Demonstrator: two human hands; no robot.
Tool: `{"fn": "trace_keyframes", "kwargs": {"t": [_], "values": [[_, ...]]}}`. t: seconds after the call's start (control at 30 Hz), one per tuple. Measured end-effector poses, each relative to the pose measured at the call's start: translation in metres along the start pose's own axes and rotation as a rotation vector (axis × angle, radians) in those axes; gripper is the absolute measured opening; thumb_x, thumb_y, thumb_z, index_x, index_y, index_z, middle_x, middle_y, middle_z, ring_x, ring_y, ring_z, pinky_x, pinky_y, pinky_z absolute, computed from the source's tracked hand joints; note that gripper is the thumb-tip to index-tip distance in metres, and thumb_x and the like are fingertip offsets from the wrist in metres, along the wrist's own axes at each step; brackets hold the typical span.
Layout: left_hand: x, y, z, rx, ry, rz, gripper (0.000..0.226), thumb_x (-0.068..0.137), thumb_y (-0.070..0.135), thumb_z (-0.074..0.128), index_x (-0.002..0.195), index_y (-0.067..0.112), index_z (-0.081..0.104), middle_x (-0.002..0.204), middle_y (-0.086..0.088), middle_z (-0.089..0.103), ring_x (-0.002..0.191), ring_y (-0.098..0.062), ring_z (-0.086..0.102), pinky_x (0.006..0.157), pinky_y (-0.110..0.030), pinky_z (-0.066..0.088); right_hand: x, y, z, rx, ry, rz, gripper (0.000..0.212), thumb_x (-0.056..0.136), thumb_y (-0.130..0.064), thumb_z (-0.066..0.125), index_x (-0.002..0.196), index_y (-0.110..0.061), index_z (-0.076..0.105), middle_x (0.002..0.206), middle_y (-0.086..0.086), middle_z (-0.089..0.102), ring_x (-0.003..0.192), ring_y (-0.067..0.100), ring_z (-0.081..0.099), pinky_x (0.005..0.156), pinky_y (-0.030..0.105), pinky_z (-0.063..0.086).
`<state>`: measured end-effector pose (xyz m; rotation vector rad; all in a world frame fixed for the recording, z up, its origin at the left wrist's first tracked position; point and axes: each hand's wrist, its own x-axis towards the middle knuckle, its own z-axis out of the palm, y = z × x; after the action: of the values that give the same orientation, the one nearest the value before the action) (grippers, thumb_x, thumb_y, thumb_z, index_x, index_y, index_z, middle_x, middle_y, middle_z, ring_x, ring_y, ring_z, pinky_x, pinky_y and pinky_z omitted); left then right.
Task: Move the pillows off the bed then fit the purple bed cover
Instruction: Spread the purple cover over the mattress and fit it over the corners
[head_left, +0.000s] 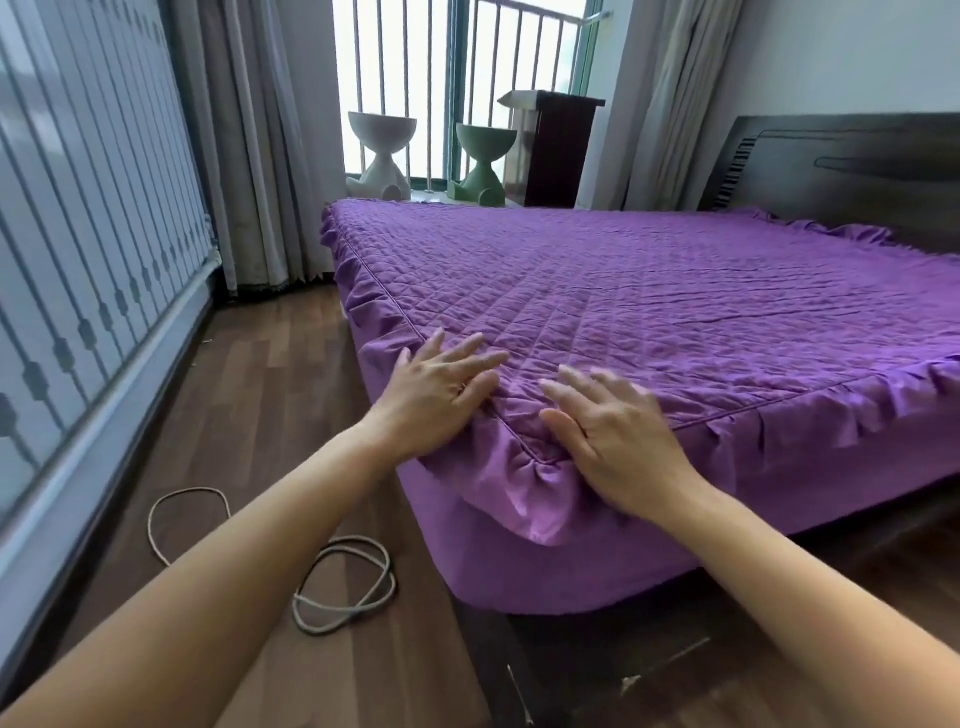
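Observation:
The purple quilted bed cover with a ruffled edge lies spread over the whole mattress, its skirt hanging down the near sides. At the near corner of the bed, my left hand rests flat on the cover with its fingers apart. My right hand lies flat beside it on the corner seam, fingers spread, slightly blurred. Neither hand holds fabric. No pillows are in view on the bed.
A dark headboard stands at the right. Beyond the bed are a white stool, a green stool and a dark cabinet by the barred window. A looped cord lies on the wooden floor at left.

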<state>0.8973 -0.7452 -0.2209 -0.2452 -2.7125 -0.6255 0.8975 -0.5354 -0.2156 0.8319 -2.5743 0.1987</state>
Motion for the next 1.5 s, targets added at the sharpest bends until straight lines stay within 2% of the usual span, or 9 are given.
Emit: {"fn": "trace_keyframes", "kwargs": {"t": [0.13,0.23,0.33,0.5,0.6,0.87,1.13,1.3,1.5], "values": [[-0.002,-0.006,0.015,0.021,-0.136,0.022,0.056,0.088,0.065,0.017,0.131,0.045,0.046,0.148,0.011,0.037,0.145,-0.015,0.016,0.118,-0.045,0.012,-0.018,0.009,0.014,0.009,-0.084,0.007,0.105,0.071,-0.075,-0.023,0.135,-0.033,0.048,0.143,-0.009,0.046,0.135,0.018,0.038,0.110,0.044,0.029],[-0.003,0.004,0.005,0.003,-0.041,0.038,0.037,0.099,0.039,0.035,0.128,0.029,0.055,0.141,0.010,0.048,0.138,-0.013,0.031,0.117,-0.030,0.019,-0.021,0.010,0.011,0.032,-0.078,0.007,0.092,0.081,-0.073,-0.011,0.125,-0.031,0.058,0.133,-0.008,0.057,0.126,0.018,0.049,0.102,0.045,0.040],[0.009,0.000,0.002,0.066,0.056,-0.117,0.041,0.097,0.038,0.037,0.135,0.026,0.047,0.150,-0.005,0.035,0.141,-0.029,0.024,0.116,-0.042,0.022,-0.007,0.004,0.006,-0.008,0.010,-0.025,0.075,0.092,-0.065,0.007,0.116,-0.024,0.064,0.120,-0.002,0.066,0.110,0.023,0.061,0.087,0.045,0.051],[0.032,-0.021,-0.008,0.063,0.076,-0.489,0.050,0.099,0.033,0.034,0.145,0.016,0.028,0.147,-0.035,0.015,0.136,-0.050,0.020,0.114,-0.049,0.020,0.012,-0.029,0.002,0.063,-0.104,-0.043,0.098,0.073,-0.083,-0.005,0.132,-0.029,0.050,0.140,-0.006,0.049,0.131,0.017,0.041,0.104,0.041,0.034],[0.040,-0.030,-0.008,-0.080,0.097,-0.567,0.048,0.097,0.027,0.037,0.144,0.019,0.031,0.142,-0.032,0.031,0.129,-0.046,0.037,0.107,-0.043,0.031,0.021,-0.044,0.004,-0.014,-0.103,-0.054,0.069,0.083,-0.072,0.026,0.127,-0.026,0.053,0.136,-0.007,0.050,0.128,0.016,0.041,0.103,0.037,0.034],[0.025,-0.035,-0.011,0.112,0.399,-0.326,0.058,0.082,-0.003,0.040,0.136,0.017,0.048,0.130,-0.009,0.058,0.121,-0.029,0.053,0.097,-0.038,0.041,0.019,-0.063,0.016,-0.130,0.284,-0.082,0.022,0.070,-0.033,0.062,0.052,-0.021,0.057,0.053,-0.004,0.061,0.052,0.017,0.061,0.050,0.025,0.046],[0.041,0.005,-0.014,0.534,0.195,-0.241,0.043,0.085,0.011,0.046,0.127,0.018,0.052,0.138,-0.009,0.048,0.125,-0.037,0.043,0.101,-0.044,0.035,0.010,-0.026,0.001,0.364,0.277,0.046,0.034,0.088,-0.036,0.041,0.074,-0.018,0.066,0.075,-0.001,0.070,0.075,0.023,0.065,0.071,0.034,0.048],[0.054,0.094,0.008,0.180,-0.146,0.092,0.043,0.096,0.031,0.044,0.139,0.027,0.042,0.142,-0.004,0.048,0.131,-0.020,0.043,0.103,-0.028,0.033,-0.006,0.068,0.006,0.062,0.317,0.357,0.040,0.083,-0.021,0.040,0.112,-0.016,0.066,0.099,0.000,0.071,0.096,0.024,0.064,0.090,0.045,0.046],[0.053,0.165,0.061,0.412,-0.245,0.390,0.057,0.090,0.052,0.045,0.142,0.032,0.032,0.145,0.011,0.042,0.132,-0.014,0.041,0.105,-0.032,0.037,-0.050,0.127,0.014,0.029,0.195,0.434,0.052,0.077,-0.016,0.029,0.114,-0.012,0.064,0.114,0.003,0.067,0.114,0.021,0.058,0.099,0.047,0.041]]}}
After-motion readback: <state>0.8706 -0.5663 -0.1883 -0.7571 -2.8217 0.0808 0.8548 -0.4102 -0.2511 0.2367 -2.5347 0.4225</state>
